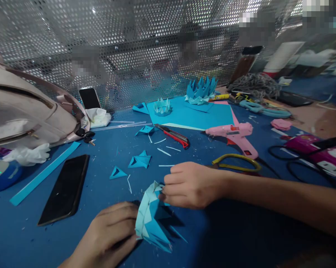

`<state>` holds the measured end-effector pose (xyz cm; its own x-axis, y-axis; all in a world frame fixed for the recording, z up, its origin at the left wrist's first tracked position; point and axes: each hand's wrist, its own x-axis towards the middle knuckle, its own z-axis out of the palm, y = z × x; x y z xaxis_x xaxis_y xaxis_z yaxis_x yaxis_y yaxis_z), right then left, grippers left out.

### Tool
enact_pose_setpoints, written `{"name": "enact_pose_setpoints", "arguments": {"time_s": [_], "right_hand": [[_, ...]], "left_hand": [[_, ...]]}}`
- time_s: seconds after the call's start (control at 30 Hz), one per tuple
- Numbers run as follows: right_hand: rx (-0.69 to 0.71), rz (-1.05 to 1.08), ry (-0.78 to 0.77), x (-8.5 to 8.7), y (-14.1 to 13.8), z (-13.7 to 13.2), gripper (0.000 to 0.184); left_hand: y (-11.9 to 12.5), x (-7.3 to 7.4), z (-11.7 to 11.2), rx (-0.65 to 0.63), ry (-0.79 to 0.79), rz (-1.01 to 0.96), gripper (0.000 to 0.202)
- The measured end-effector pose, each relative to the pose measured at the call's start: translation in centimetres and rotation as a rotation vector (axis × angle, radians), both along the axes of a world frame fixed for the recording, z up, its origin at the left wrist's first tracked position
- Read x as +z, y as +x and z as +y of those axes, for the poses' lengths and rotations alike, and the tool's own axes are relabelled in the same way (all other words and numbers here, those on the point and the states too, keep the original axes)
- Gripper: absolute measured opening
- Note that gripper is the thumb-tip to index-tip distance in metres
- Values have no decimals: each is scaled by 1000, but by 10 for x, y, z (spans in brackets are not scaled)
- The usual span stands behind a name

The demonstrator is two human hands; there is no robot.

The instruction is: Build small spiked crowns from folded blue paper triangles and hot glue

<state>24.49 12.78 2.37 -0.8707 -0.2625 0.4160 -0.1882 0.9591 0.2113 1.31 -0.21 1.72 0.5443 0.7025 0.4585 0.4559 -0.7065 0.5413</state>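
Both my hands hold a half-built crown of folded light-blue paper pieces (151, 217) low over the blue table (101, 193). My left hand (109, 234) grips its near left side with curled fingers. My right hand (189, 184) pinches its upper right edge. Loose folded blue triangles (140, 160) lie just beyond, with a smaller one (117, 172) to their left. Two finished blue paper crowns (200, 90) (162, 107) stand on a light-blue sheet (196, 113) at the back.
A black phone (66, 188) and a blue paper strip (44, 173) lie to the left, a pink bag (25, 111) behind them. A red cutter (175, 136), pink glue gun (235, 136) and yellow-handled scissors (237, 163) lie on the right. A perforated metal screen (145, 48) closes the back.
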Motion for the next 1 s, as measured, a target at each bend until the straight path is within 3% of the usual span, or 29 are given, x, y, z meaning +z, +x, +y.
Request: {"name": "enact_pose_setpoints", "arguments": {"time_s": [0.37,0.57,0.83,1.0], "right_hand": [[-30,31,-10,-4,-2,-2,30],[-38,-22,33,2,-3,-3,29],[-240,-187,5,5,-2,-25,22],[-355,-302,-21,12,-1,-34,13]], "left_hand": [[2,6,0,6,48,57,23],[1,3,-1,13,16,75,17],[3,2,1,21,23,61,16],[-2,-1,-1,7,-66,77,18]]}}
